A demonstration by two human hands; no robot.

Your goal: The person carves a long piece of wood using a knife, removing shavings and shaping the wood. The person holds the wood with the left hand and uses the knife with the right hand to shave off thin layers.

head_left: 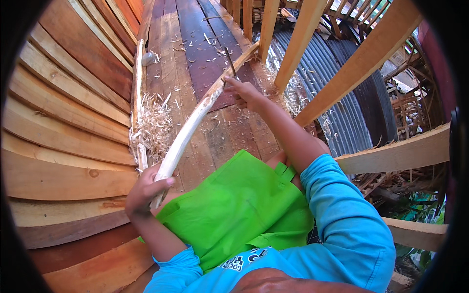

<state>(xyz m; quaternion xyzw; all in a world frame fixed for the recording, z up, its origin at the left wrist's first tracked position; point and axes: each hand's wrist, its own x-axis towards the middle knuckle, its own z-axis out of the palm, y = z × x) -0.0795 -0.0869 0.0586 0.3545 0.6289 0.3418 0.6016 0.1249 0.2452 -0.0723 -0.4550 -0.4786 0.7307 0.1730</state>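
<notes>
A long, pale, peeled wooden stick (189, 124) slants away from me, from my left side to the railing at the far right. My left hand (146, 189) is closed around its near end, beside my left thigh. Farther along the stick, my right hand (243, 94) is closed on a knife. The dark, narrow knife blade (229, 62) points up and away across the stick; the handle is mostly hidden in my fingers. Toward its far end the stick looks browner. A bright green cloth (234, 205) covers my lap below it.
Curled shavings (152, 124) are heaped by the plank wall (73, 127) on the left, next to another pale pole (138, 93). More shavings lie across the plank floor (195, 151). Wooden railing posts (364, 68) stand at the right, with corrugated metal sheets (337, 97) beyond them.
</notes>
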